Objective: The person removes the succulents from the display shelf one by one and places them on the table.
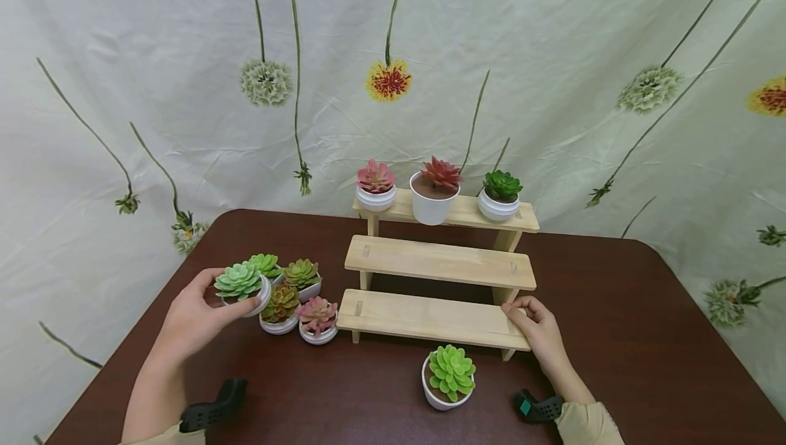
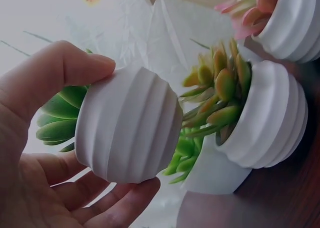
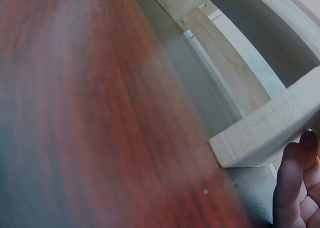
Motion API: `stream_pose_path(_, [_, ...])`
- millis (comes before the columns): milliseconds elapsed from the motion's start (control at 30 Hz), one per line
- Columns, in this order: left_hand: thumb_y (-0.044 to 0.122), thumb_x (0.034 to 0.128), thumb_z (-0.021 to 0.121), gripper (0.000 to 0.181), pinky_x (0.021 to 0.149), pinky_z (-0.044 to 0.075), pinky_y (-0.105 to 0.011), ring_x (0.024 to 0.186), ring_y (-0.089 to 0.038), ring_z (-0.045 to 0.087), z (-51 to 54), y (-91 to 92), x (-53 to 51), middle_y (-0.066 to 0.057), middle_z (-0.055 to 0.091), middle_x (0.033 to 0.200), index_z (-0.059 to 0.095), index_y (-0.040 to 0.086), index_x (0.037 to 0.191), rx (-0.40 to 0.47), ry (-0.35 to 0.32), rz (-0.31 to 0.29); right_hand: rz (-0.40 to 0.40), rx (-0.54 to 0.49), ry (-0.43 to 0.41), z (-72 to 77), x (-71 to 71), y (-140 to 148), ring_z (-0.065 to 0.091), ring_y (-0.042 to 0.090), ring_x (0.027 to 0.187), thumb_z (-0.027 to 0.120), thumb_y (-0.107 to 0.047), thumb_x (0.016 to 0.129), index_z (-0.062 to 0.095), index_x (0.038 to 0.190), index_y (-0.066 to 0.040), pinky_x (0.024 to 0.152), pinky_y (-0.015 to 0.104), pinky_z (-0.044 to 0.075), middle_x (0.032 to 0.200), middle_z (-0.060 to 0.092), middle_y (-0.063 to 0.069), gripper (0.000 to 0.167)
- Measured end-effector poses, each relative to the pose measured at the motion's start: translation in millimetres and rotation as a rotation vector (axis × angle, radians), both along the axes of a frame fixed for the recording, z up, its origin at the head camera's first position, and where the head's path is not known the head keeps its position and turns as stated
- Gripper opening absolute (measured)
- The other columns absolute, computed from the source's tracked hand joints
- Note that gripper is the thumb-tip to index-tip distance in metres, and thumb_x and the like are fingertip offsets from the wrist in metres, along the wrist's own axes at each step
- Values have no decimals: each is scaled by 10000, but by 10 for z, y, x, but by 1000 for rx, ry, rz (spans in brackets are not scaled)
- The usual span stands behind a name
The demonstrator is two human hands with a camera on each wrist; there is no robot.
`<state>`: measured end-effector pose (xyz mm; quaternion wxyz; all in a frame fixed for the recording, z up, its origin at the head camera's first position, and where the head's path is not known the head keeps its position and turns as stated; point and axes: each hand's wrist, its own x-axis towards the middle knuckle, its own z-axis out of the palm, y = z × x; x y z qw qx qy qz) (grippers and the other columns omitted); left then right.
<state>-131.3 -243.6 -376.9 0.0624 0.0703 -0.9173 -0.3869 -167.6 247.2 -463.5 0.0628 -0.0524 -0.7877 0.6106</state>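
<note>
My left hand [image 1: 195, 319] grips a white ribbed pot [image 2: 131, 125] between thumb and fingers; a pale green succulent [image 1: 238, 280] sits in it. In the head view this pot is at the left, beside and partly in front of several other potted succulents. My right hand [image 1: 542, 334] touches the right end of the lowest shelf of a three-tier wooden stand [image 1: 430, 319], thumb on its top. In the right wrist view, curled fingers [image 3: 289, 180] lie against a wooden part of the stand [image 3: 270, 123].
On the top tier stand a pink succulent [image 1: 376, 177], a red one in a taller pot [image 1: 432, 209] and a dark green one [image 1: 501, 186]. A bright green succulent [image 1: 451, 371] is in front of the stand. Beside the left hand are olive [image 1: 301, 274], orange-green [image 1: 280, 304] and pink [image 1: 317, 316] ones.
</note>
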Motion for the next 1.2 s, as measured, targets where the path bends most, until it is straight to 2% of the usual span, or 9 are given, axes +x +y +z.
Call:
stream_pose_path(167, [448, 781, 732, 785, 565, 442, -320, 759, -197, 543, -7, -65, 5, -185, 539, 1048, 400, -24, 1313, -17, -11, 11, 3, -1, 6, 3, 0, -3, 533, 92, 636, 645, -156, 884, 592, 978, 30, 570, 222, 420, 775, 630, -96, 214])
stream_pose_path(367, [442, 776, 735, 816, 544, 413, -320, 741, -221, 501, -48, -123, 3, -158, 540, 945, 376, -48, 1321, -59, -45, 21, -1, -3, 5, 6, 1, -7, 522, 96, 606, 650, -163, 881, 585, 967, 29, 557, 225, 419, 721, 599, -68, 220])
stream_pose_path(500, [438, 782, 729, 810, 543, 407, -322, 750, -237, 494, -73, -158, 4, -168, 536, 949, 372, -53, 1319, -71, -60, 23, 1, -8, 6, 8, 1, -9, 524, 94, 605, 649, -160, 881, 581, 969, 32, 557, 224, 421, 716, 597, -71, 222])
stream_pose_path(767, [443, 777, 727, 820, 559, 385, -324, 749, -248, 465, -159, -230, -13, -136, 505, 891, 374, -73, 1307, -120, -113, -17, 3, 0, 12, 7, 4, -9, 538, 82, 636, 644, -151, 882, 585, 972, 41, 572, 217, 422, 774, 634, -114, 220])
stream_pose_path(1000, [433, 761, 743, 822, 613, 412, -342, 810, -275, 499, -223, -201, -58, -175, 533, 943, 381, -94, 1279, -118, -156, -57, 5, -6, 14, 10, 8, -14, 528, 85, 623, 645, -155, 882, 579, 970, 41, 567, 219, 420, 742, 614, -89, 225])
stream_pose_path(1200, [405, 767, 746, 828, 756, 445, -505, 978, -407, 513, -265, -200, -90, -330, 497, 1155, 363, -118, 1283, -113, -184, -69, 9, 0, 12, 18, 13, -12, 533, 90, 627, 640, -160, 887, 579, 979, 42, 571, 221, 424, 746, 617, -84, 230])
